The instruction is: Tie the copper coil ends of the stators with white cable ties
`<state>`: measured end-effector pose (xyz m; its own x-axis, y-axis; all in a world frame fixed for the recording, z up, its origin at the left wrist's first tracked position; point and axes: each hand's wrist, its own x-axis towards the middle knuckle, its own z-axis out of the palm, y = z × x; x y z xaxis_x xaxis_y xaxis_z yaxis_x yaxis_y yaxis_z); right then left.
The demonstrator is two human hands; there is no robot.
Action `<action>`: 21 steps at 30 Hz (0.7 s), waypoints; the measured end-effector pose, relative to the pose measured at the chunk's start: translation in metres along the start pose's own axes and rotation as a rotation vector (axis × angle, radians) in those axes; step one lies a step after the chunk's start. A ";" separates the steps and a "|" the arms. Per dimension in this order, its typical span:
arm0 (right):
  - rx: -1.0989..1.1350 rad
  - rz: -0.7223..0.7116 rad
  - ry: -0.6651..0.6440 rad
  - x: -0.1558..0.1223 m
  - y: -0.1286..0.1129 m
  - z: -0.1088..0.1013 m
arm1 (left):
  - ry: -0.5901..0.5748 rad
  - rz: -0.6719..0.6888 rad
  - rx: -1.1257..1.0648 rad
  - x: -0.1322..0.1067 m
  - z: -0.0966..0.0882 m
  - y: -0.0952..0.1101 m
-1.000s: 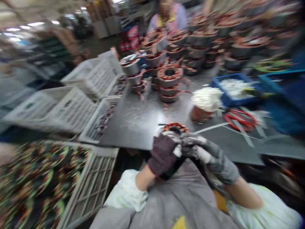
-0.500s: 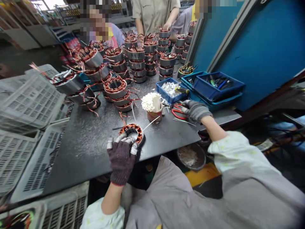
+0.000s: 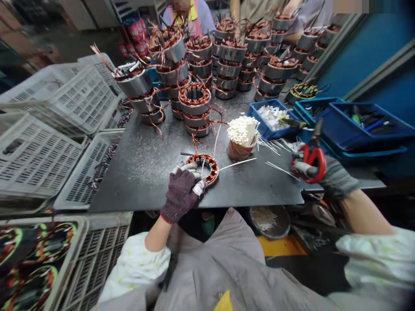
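My left hand [image 3: 182, 191], in a dark knit glove, grips the near rim of a copper-wound stator [image 3: 207, 166] lying flat on the dark table [image 3: 145, 172]. A white tie strip sticks out of the stator to the right. My right hand [image 3: 327, 175], in a grey glove, is lifted at the table's right edge and closed round red-handled scissors [image 3: 310, 156] with the blades pointing up. A cup of white strips [image 3: 241, 136] stands between my two hands, just beyond the stator.
Stacks of wound stators [image 3: 196, 108] fill the far half of the table. Blue bins [image 3: 356, 125] sit at the right, white plastic crates [image 3: 58, 116] at the left, one near crate holding finished stators [image 3: 29, 255]. Other people stand beyond the table.
My right hand has picked up the red scissors from the table by the blue bins and raised them. My left hand stays on the stator. The camera has swung a little left.
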<state>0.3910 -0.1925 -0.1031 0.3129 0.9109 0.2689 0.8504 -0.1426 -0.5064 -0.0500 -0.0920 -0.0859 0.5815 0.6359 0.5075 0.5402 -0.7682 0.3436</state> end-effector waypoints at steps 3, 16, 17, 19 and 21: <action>0.015 0.037 -0.008 -0.033 -0.029 0.009 | -0.044 0.000 -0.035 0.000 -0.007 -0.009; -0.020 -0.290 -0.217 -0.036 -0.127 0.081 | 0.060 -0.140 0.224 0.009 0.014 0.046; -0.021 -0.288 -0.214 -0.036 -0.126 0.081 | 0.054 -0.174 0.224 0.012 0.019 0.045; -0.023 -0.279 -0.203 -0.039 -0.124 0.080 | 0.056 -0.222 0.230 0.015 0.024 0.041; -0.020 -0.285 -0.200 -0.043 -0.124 0.080 | 0.046 -0.212 0.225 0.014 0.022 0.037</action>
<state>0.2377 -0.1832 -0.1177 -0.0257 0.9729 0.2300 0.9004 0.1225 -0.4175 -0.0089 -0.1099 -0.0836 0.4157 0.7724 0.4802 0.7705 -0.5796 0.2653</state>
